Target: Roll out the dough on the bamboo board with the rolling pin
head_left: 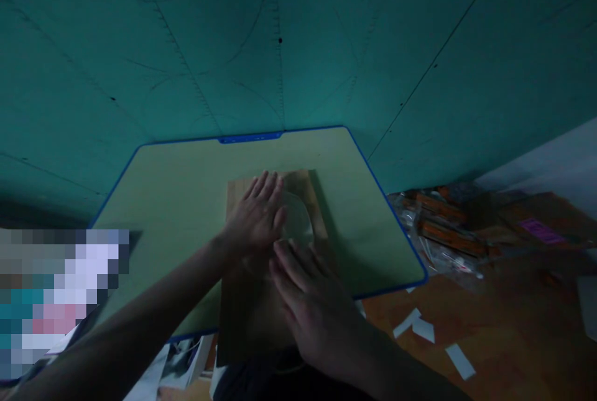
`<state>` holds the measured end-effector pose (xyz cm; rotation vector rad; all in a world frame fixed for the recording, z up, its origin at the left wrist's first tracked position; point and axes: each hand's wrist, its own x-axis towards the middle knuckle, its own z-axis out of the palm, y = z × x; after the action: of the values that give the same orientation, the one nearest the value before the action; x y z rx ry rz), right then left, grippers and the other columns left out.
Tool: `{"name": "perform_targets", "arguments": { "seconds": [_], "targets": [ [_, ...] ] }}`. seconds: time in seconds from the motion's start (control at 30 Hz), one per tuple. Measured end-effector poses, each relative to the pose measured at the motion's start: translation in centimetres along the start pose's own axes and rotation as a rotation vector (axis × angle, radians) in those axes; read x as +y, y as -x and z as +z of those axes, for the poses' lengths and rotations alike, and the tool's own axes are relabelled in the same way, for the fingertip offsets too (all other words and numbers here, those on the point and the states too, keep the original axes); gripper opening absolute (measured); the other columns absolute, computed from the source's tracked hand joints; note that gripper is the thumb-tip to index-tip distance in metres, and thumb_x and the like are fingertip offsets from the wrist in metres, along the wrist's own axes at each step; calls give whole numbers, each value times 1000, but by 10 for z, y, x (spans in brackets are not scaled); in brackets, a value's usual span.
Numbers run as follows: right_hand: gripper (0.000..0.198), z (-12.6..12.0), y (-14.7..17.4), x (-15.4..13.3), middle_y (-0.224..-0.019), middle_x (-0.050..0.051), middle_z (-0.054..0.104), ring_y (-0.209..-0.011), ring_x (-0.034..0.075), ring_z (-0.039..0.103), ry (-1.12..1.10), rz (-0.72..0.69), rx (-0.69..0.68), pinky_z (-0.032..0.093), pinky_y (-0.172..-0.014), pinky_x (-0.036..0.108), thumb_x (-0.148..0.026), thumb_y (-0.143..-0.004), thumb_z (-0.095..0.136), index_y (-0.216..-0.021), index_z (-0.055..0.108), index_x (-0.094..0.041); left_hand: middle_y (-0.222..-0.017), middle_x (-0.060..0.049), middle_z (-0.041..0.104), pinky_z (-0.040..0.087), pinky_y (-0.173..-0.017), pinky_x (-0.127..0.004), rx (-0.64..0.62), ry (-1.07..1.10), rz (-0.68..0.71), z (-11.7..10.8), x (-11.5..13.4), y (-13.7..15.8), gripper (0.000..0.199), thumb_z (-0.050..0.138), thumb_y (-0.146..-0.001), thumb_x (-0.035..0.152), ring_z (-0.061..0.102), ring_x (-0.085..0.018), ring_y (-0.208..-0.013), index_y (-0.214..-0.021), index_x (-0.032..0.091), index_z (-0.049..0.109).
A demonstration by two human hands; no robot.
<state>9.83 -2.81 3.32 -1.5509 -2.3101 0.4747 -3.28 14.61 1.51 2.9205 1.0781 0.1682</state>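
The left hand (254,217) lies flat and palm down, its fingers stretched forward and close together and its thumb apart, over the left part of a pale, thin, roundish translucent piece (301,217). The right hand (308,301), also straight-fingered and closed on nothing, reaches in from the near right, its fingertips at the piece's near edge; whether they press on it cannot be told. The piece lies on the far half of a rectangular light-brown wooden board (247,323), which rests on a pale-topped desk (181,202) with a blue rim and juts past its near edge. Beyond the desk rises a dark green wall (321,71) with black lines and dots. To the right, orange-brown items in clear plastic (450,236) sit near a brown cardboard box (555,217) bearing a purple label, and white paper strips (460,361) lie on the orange-brown floor (513,332).
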Motion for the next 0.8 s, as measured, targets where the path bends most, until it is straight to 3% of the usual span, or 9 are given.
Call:
{"name": "perform_targets", "arguments": {
  "seconds": [0.1,0.2,0.27,0.33,0.4,0.47,0.6,0.7,0.8],
  "targets": [
    [62,-15,14,25,-165,13,30,-153,31,25,33,134,16,29,-121,60,-16,-98,45,-158,32,-17,-158,-15,42,15,-125,-53,-55,23,42,1,33,-46,58,29,-105,40,17,-34,-154,-152,8,43],
    [58,-19,27,43,-162,14,36,-152,32,28,53,237,57,32,-119,64,-19,-102,40,-159,33,-22,-153,-15,50,20,-124,-52,-99,53,22,5,65,-88,61,28,-106,47,28,-33,-152,-151,9,44],
    [61,-13,33,46,-162,15,36,-152,34,27,20,280,86,32,-118,64,-21,-100,44,-160,30,-21,-151,-18,52,26,-122,-51,-91,60,17,8,78,-103,63,28,-106,49,34,-33,-149,-150,7,45],
    [74,-3,34,42,-166,16,28,-154,32,22,-56,285,122,32,-120,61,-18,-95,49,-162,17,-16,-150,-18,52,29,-121,-50,-78,57,19,10,80,-106,63,28,-106,50,37,-32,-148,-149,7,47],
    [81,7,32,30,-168,17,19,-156,30,14,-134,232,155,31,-122,57,-15,-91,52,-162,13,-11,-149,-15,54,29,-121,-50,-67,45,23,10,70,-95,59,29,-106,48,38,-32,-147,-147,11,50],
    [74,12,26,15,-169,17,16,-157,28,10,-176,147,156,29,-124,52,-17,-91,54,-158,25,-9,-150,-12,54,27,-121,-52,-64,25,35,7,51,-74,54,31,-105,44,36,-31,-148,-145,15,53],
    [50,15,10,-11,-165,17,29,-155,28,16,-196,-60,94,22,-127,45,-28,-99,52,-146,48,-9,-156,-12,47,29,-120,-56,-39,5,33,0,3,-11,52,28,-104,36,29,-35,-151,-142,15,57],
    [43,15,4,-19,-163,16,35,-154,26,23,-202,-145,70,18,-128,42,-30,-104,46,-141,52,-10,-160,-15,40,28,-120,-58,52,-4,25,1,-23,30,56,23,-105,35,25,-35,-152,-149,13,49],
    [52,9,6,-9,-164,16,33,-155,27,19,-218,-132,52,20,-127,46,-38,-104,48,-148,46,-9,-162,-16,36,29,-120,-59,92,9,21,5,-29,43,55,23,-105,35,24,-34,-153,-151,13,45]
  ]
}}
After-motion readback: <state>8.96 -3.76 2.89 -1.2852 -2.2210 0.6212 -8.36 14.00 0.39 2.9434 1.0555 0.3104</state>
